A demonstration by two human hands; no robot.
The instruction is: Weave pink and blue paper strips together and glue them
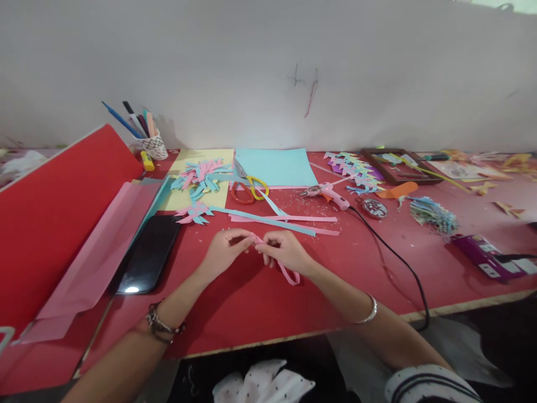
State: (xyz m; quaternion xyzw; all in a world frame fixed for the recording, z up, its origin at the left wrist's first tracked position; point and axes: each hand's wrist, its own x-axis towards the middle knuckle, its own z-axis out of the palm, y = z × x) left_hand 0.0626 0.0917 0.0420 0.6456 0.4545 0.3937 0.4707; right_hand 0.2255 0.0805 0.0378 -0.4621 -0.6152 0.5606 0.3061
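Both hands meet over the red table's front middle, pinching one pink paper strip. My left hand is closed on the strip's end between thumb and forefinger. Close beside it, my right hand grips the same strip, whose free part curls down below the palm. Just beyond the fingers lie a long blue paper strip and flat pink strips. Behind these rest scissors with one yellow and one orange handle loop. A pile of folded pink and blue paper pieces sits on a yellow sheet.
A black phone lies left, beside pink sheets and a red folder. A pink glue gun trails a black cord to the table edge. A purple power strip is at right. A pen cup stands behind.
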